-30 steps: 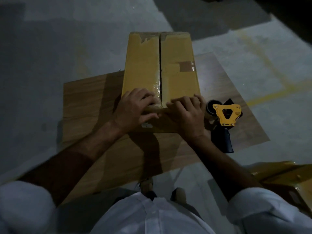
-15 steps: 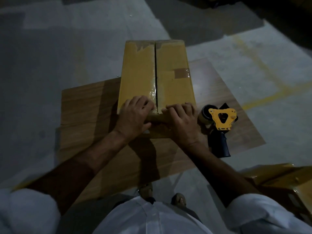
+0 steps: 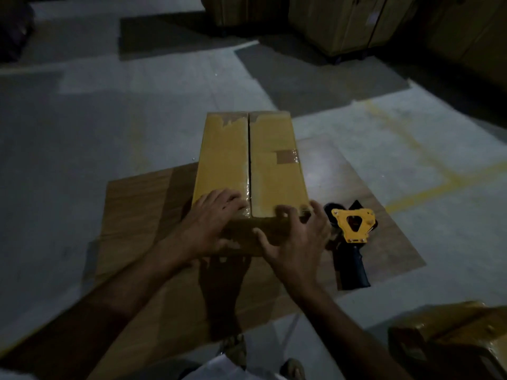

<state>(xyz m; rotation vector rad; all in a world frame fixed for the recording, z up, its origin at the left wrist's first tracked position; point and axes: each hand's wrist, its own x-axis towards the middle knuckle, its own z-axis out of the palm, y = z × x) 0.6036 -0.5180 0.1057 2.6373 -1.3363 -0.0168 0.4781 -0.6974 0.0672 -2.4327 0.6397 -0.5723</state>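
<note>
The cardboard box lies on a wooden board, with a tape gun at its 3 o'clock. The left hand presses flat on the near top edge. The right hand, fingers spread and released, is at the near corner. The box looks stiff and probably light, and is best gripped by its side walls.

Wooden board on floor, bearing cardboard box, tape dispenser
</note>
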